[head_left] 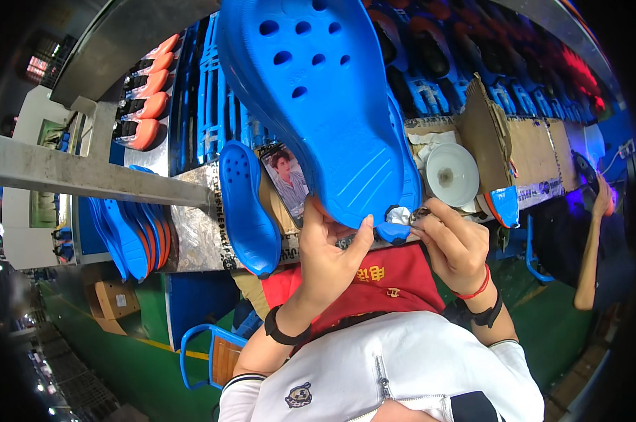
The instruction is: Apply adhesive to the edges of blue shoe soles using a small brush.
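A large blue shoe sole (332, 105) with several round holes stands close in front of me, its narrow grooved end towards me. My left hand (328, 253) is closed on the edge of that end, thumb on the near side. Beside the thumb a small blue tip (393, 232) sticks out, with a shiny silver patch (398, 214) above it. My right hand (455, 243) is pinched at the right side of this tip. What lies between its fingertips is too small to make out. Another blue sole (244, 204) lies on the bench to the left.
A white bowl (452, 174) sits right of the sole, beside an upright cardboard piece (486, 133). More blue soles (124, 232) lean at the left behind a metal bar (100, 169). Orange shoe parts (148, 105) stand on a rack. At far right a person's arm (590, 246) reaches in.
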A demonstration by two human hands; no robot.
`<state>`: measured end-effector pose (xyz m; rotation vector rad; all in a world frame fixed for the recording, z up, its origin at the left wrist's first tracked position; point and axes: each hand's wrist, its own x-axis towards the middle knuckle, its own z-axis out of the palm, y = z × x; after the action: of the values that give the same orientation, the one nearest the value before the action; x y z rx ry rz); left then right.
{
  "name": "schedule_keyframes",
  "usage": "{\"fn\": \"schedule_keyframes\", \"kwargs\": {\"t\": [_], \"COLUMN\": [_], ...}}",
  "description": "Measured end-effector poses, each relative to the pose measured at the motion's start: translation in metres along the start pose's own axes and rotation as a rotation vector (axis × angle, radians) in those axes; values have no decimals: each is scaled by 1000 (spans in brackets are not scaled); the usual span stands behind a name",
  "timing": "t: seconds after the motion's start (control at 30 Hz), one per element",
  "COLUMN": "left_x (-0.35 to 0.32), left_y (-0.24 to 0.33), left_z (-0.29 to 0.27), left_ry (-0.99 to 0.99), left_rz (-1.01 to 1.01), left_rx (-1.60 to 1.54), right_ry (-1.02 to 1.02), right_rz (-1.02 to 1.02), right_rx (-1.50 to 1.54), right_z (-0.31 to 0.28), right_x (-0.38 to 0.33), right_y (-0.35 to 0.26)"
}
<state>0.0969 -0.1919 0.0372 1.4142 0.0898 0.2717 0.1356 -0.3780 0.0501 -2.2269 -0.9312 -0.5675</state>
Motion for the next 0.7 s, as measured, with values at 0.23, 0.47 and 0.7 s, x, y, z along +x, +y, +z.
{"fn": "schedule_keyframes", "kwargs": {"t": [0.23, 0.47, 0.7], "left_x": [-3, -5, -6], "left_y": [-1, -3, -4], "left_z": [0, 1, 2], "left_ry": [5, 8, 30], "left_rz": [0, 23, 34], "left_rx": [5, 2, 7], "right_ry": [25, 41, 49], "right_rz": [3, 31, 83], "right_rx": [-70, -73, 17], "right_z": [-3, -6, -7], "right_x": [-3, -9, -11], "right_y": [1, 5, 4]}}
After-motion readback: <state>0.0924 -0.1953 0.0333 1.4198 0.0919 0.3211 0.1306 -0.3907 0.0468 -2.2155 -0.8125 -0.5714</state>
